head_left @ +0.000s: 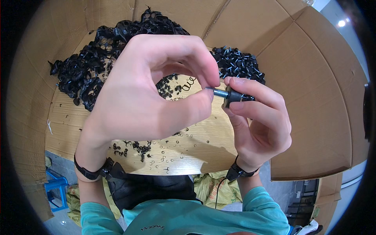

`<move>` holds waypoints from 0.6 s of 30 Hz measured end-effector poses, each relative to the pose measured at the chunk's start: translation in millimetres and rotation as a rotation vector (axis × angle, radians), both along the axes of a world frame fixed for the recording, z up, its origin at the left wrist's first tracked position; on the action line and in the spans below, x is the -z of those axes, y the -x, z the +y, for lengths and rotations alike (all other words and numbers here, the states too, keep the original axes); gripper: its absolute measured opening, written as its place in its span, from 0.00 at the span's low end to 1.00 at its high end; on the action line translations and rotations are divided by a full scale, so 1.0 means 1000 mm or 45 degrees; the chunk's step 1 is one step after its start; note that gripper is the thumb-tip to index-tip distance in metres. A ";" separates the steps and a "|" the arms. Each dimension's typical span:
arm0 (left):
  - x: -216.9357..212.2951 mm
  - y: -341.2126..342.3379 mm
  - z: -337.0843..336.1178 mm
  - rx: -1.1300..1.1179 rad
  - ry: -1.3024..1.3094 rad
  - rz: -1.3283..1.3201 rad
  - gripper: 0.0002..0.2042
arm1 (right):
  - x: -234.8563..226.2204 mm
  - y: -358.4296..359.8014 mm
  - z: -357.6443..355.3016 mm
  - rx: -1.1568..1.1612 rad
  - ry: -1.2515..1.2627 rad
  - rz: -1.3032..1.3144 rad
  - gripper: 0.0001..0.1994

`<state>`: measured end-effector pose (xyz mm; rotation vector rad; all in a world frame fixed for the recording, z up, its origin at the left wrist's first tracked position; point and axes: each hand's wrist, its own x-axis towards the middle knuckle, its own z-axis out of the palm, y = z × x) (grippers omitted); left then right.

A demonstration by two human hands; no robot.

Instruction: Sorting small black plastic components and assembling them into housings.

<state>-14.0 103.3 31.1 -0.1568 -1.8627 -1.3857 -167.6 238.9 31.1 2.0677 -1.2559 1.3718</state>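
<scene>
In front of me, between both hands, is a threaded metal stud with a black, rubber-like body (234, 97). My right hand (268, 117) is closed around the black body, fingers above and thumb below. The thumb and forefinger of my left hand (129, 92) pinch the free end of the bright thread, which lies roughly level. Whether a small ring sits at that tip is hidden by the fingertips. Behind the right hand lies a pile of similar black parts with metal studs (237, 62).
A wooden table (196, 156) carries scattered small black rings and scraps (143, 149). Tangled black perforated sheet (88, 74) heaps at the back left. Cardboard walls (313, 98) surround the table. A blue stool (56, 190) and yellowish sacks (217, 188) are below.
</scene>
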 end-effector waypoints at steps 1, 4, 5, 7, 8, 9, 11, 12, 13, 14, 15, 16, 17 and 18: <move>0.000 0.000 0.000 -0.006 0.010 0.002 0.10 | 0.000 0.000 0.000 0.002 0.000 -0.009 0.11; 0.000 -0.001 0.000 -0.007 0.018 -0.005 0.09 | -0.001 -0.002 0.000 0.001 -0.003 -0.010 0.12; 0.000 -0.001 0.000 0.002 0.016 -0.014 0.09 | -0.001 -0.001 0.000 0.003 -0.003 -0.009 0.12; 0.000 0.001 0.000 0.001 0.002 -0.016 0.08 | -0.001 -0.001 -0.001 0.014 0.011 0.008 0.11; 0.001 0.001 0.000 -0.006 -0.012 -0.021 0.08 | -0.001 -0.001 -0.001 0.011 0.011 0.007 0.11; 0.000 0.000 0.000 -0.008 -0.012 -0.021 0.08 | -0.002 -0.001 -0.001 0.003 0.004 0.036 0.11; -0.004 -0.003 -0.001 0.000 -0.141 -0.163 0.06 | -0.003 0.001 -0.003 -0.008 -0.003 0.064 0.11; -0.007 -0.005 -0.001 -0.003 -0.141 -0.164 0.06 | -0.004 0.004 -0.005 -0.045 0.012 0.127 0.10; -0.009 -0.006 -0.002 -0.023 -0.206 -0.262 0.05 | -0.004 0.006 -0.006 -0.083 0.028 0.189 0.10; -0.010 -0.006 -0.002 -0.039 -0.272 -0.358 0.04 | -0.004 0.005 -0.005 -0.083 0.027 0.191 0.10; -0.010 -0.004 -0.004 -0.039 -0.272 -0.356 0.04 | -0.003 0.004 -0.004 -0.072 0.023 0.133 0.10; -0.008 -0.001 -0.007 -0.111 -0.259 -0.320 0.04 | -0.003 0.003 -0.003 -0.062 0.019 0.075 0.11; -0.008 -0.001 -0.007 -0.190 -0.245 -0.284 0.04 | -0.001 0.001 -0.003 -0.068 0.022 0.073 0.11; -0.010 -0.003 -0.006 -0.196 -0.242 -0.285 0.04 | 0.001 -0.001 -0.002 -0.065 0.039 -0.035 0.12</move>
